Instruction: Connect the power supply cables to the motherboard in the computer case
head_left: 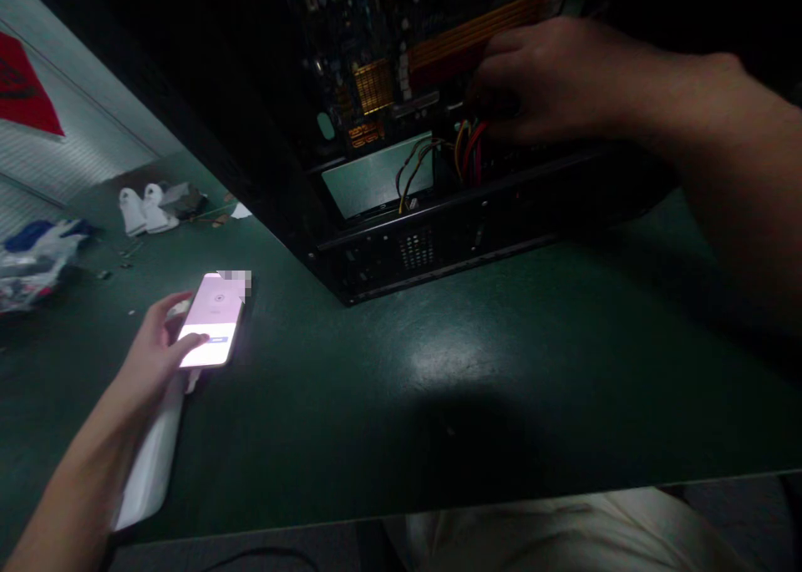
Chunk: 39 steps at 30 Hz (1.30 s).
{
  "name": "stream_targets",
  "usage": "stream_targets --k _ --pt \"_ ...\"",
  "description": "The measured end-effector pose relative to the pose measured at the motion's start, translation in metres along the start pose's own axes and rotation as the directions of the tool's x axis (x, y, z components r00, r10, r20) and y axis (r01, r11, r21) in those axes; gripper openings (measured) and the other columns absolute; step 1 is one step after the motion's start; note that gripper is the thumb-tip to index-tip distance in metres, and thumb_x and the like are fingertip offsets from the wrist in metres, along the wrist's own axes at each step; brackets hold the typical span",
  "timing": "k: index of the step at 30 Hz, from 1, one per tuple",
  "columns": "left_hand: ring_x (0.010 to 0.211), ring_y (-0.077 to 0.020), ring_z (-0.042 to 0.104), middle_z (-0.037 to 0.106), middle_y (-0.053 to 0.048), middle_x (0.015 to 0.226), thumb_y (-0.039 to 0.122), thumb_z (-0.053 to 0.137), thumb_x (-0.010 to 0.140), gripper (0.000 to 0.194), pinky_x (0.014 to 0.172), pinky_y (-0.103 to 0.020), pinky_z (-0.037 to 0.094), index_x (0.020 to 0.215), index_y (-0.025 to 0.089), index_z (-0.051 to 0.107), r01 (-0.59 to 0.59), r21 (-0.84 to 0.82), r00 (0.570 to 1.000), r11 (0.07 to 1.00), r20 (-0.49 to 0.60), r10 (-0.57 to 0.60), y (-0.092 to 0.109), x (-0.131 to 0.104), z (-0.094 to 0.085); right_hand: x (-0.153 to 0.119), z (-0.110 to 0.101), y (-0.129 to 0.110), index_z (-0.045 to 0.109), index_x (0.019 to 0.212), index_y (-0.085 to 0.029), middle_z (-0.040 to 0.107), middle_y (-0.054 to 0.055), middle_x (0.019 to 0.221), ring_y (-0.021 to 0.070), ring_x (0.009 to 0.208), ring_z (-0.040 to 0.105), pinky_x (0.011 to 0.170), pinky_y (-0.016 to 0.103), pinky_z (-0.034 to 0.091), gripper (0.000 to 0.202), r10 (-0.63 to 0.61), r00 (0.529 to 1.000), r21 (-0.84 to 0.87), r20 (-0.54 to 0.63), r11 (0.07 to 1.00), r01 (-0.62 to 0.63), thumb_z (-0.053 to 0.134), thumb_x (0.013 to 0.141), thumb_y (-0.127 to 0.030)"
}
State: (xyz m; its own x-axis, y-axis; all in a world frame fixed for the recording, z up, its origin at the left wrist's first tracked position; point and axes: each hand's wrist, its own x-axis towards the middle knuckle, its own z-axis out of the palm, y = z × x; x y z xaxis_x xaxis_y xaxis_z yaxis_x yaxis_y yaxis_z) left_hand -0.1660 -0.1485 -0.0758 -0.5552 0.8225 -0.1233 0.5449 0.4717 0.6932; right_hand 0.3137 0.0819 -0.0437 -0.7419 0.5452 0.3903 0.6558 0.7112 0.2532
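My left hand (155, 342) is closed around the edge of a smartphone (211, 317) with a lit screen, at the left of the table. Its thumb rests on the lower part of the screen. A white cable plug (193, 380) sits at the phone's bottom end. At the upper right, my right hand (532, 75) reaches inside an open black computer case (439, 242). Its fingers are curled by the motherboard (351, 46), close to a bundle of red and yellow wires (469, 150); the fingertips are dark and partly hidden, so what they grip cannot be made out.
A long white device (154, 463) lies under my left forearm. Farther left are white objects (147, 209), plastic bags (38, 259) and small scraps on the green table (351, 413). The case covers the table's back part. My lap is below the front edge.
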Motion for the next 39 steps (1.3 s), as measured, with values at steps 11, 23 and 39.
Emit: stream_targets --k 11,23,39 --pt "0.126 -0.0345 0.056 0.048 -0.016 0.151 0.034 0.081 0.058 0.105 0.073 -0.030 0.056 0.154 0.027 0.039 -0.014 0.041 0.998 0.999 0.057 0.012 -0.003 0.000 -0.004 0.000 0.001 0.002 0.065 0.118 -0.008 0.062 0.013 0.113 0.0367 0.096 0.067 0.072 0.042 0.054 0.036 -0.009 1.000 0.006 -0.001 1.000 0.009 0.066 0.086 -0.023" --pt "0.127 -0.0367 0.057 0.049 -0.013 0.152 0.043 0.080 0.065 0.096 0.077 -0.037 0.059 0.153 0.035 0.041 0.020 0.096 0.999 0.995 0.036 -0.023 -0.012 0.005 -0.009 0.001 0.006 0.006 0.066 0.114 -0.018 0.064 0.011 0.113 0.0314 0.097 0.066 0.070 0.040 0.050 0.036 0.034 0.999 0.037 -0.028 0.999 -0.033 0.055 0.084 -0.034" --pt "0.114 -0.0332 0.062 0.059 -0.014 0.140 0.048 0.076 0.066 0.094 0.083 -0.041 0.056 0.152 0.027 0.043 -0.080 0.119 0.997 0.990 0.029 0.077 -0.016 0.008 -0.010 0.002 0.004 0.004 0.064 0.108 -0.029 0.064 0.007 0.118 0.0294 0.103 0.064 0.077 0.043 0.049 0.028 0.097 0.995 0.104 0.030 0.990 -0.100 0.054 0.083 -0.036"
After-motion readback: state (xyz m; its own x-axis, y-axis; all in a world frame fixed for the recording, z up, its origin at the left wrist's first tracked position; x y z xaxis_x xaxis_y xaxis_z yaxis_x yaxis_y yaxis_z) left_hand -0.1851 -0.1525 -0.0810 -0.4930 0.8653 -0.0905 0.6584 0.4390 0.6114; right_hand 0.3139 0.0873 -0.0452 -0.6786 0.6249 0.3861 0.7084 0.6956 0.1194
